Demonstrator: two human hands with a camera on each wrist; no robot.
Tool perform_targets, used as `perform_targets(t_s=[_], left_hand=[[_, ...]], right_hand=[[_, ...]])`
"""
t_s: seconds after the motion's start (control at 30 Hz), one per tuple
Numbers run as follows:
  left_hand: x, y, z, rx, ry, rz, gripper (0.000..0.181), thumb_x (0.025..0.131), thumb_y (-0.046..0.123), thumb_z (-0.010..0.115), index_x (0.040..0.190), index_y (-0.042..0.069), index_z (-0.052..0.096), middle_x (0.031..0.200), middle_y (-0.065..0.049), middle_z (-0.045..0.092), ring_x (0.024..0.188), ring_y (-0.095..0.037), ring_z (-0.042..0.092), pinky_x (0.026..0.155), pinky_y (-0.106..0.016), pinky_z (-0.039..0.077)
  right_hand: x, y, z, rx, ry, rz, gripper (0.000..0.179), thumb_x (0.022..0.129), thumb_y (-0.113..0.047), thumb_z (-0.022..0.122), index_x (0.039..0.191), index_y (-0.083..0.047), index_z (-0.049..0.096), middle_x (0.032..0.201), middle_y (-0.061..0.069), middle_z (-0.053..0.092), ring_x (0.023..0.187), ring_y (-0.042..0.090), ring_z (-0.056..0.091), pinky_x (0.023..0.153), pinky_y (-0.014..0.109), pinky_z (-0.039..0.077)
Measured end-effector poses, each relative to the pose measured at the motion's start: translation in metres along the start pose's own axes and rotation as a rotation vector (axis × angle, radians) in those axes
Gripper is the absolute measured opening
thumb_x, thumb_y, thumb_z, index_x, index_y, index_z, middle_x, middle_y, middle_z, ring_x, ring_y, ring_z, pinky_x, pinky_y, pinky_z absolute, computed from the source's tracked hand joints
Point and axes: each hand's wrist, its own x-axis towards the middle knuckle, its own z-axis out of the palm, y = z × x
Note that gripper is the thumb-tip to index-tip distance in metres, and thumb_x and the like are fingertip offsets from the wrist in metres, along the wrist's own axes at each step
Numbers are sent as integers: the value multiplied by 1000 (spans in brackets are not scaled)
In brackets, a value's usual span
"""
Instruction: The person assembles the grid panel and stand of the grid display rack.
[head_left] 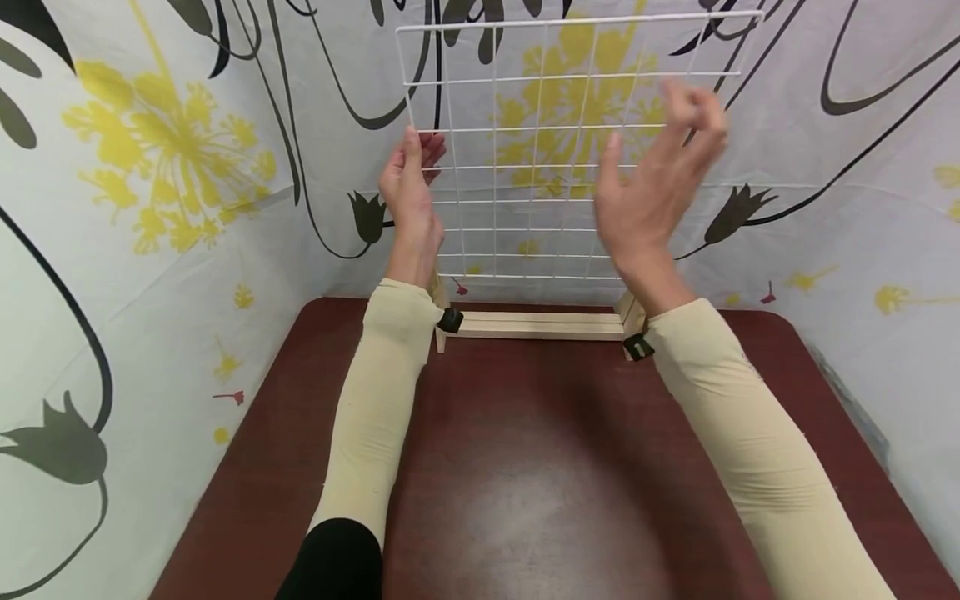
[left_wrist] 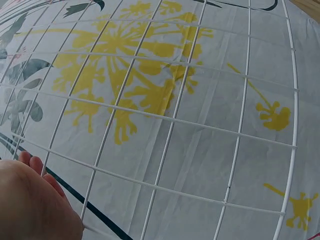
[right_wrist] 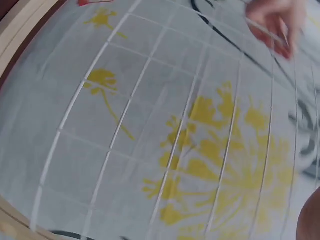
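A white wire grid panel (head_left: 540,129) stands upright at the far end of the table, above a light wooden stand (head_left: 536,326). My left hand (head_left: 412,183) grips its left edge, thumb in front and fingers behind the wires. In the left wrist view the left hand (left_wrist: 37,205) shows at the lower left beside the wires. My right hand (head_left: 660,162) is raised at the panel's right side, thumb apart from the loosely bent fingers, overlapping the grid in the head view. The right wrist view shows only a sliver of the right hand (right_wrist: 311,220) at its edge.
A dark red-brown table (head_left: 525,467) stretches out under my forearms. Close behind and to the sides hangs a white cloth backdrop (head_left: 187,292) with yellow flowers and dark stems. Each cream sleeve bears a small black piece at the wrist.
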Motion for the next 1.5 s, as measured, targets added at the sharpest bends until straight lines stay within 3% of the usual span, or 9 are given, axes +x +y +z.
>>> perform_targets(t_s=[0.1, 0.2, 0.3, 0.47, 0.63, 0.87, 0.97, 1.23, 1.5], left_hand=[[1, -1, -1, 7, -3, 3, 26, 93, 35, 61, 90, 11, 70, 90, -3, 76, 94, -20, 72, 70, -23, 47], [1, -2, -2, 10, -7, 4, 26, 93, 35, 61, 90, 11, 70, 90, -3, 76, 96, -21, 71, 70, -23, 47], [2, -4, -3, 11, -7, 6, 26, 93, 35, 61, 90, 11, 70, 91, -3, 76, 99, -24, 70, 71, -23, 47], [3, -6, -4, 14, -4, 2, 26, 93, 35, 61, 91, 11, 71, 92, -4, 75, 102, -26, 69, 76, -27, 49], [1, -6, -4, 6, -13, -9, 25, 92, 35, 62, 93, 11, 71, 93, -5, 75, 101, -25, 70, 84, -33, 49], [-3, -13, -13, 6, -27, 10, 25, 92, 35, 62, 92, 11, 71, 91, -4, 75, 101, -27, 70, 84, -35, 49], [-4, -15, -17, -1, -32, 13, 26, 92, 35, 61, 92, 10, 70, 91, -4, 75, 98, -25, 71, 89, -40, 48], [-4, -19, -26, -32, -20, -11, 27, 90, 32, 65, 95, 7, 73, 90, -5, 76, 100, -29, 70, 78, -32, 52], [-1, -26, -41, -53, -83, -28, 29, 91, 24, 66, 101, -2, 72, 88, -8, 75, 89, -22, 73, 81, -32, 55]], right_hand=[[14, 13, -11, 178, -35, 225, 52, 94, -28, 53, 142, -21, 35, 146, 0, 31, 137, 1, 25, 115, 15, 17], [25, 25, -20, 444, -126, 464, 46, 100, -22, 46, 144, -21, 32, 146, -3, 38, 135, 1, 35, 110, 10, 25], [32, 36, -23, 700, -177, 648, 36, 103, -20, 41, 139, -23, 39, 133, -1, 52, 119, 10, 52, 99, 16, 39], [37, 57, -20, 911, -161, 760, 20, 101, -20, 45, 115, -12, 57, 105, 5, 66, 91, 19, 65, 85, 30, 45], [38, 70, -20, 982, -132, 818, 17, 98, -19, 54, 103, -7, 63, 94, 9, 71, 76, 23, 71, 71, 30, 51], [34, 76, -22, 1003, -163, 826, 18, 95, -18, 58, 101, -3, 65, 93, 13, 73, 75, 25, 72, 66, 30, 54], [31, 77, -22, 1010, -174, 813, 19, 95, -18, 58, 101, -2, 65, 92, 13, 73, 75, 26, 72, 64, 29, 54], [26, 83, -25, 1016, -224, 780, 18, 94, -16, 60, 101, 0, 65, 93, 14, 73, 77, 26, 72, 63, 28, 56], [16, 95, -30, 1006, -292, 700, 23, 94, -15, 60, 107, 3, 62, 89, 14, 71, 78, 29, 71, 62, 28, 59]])
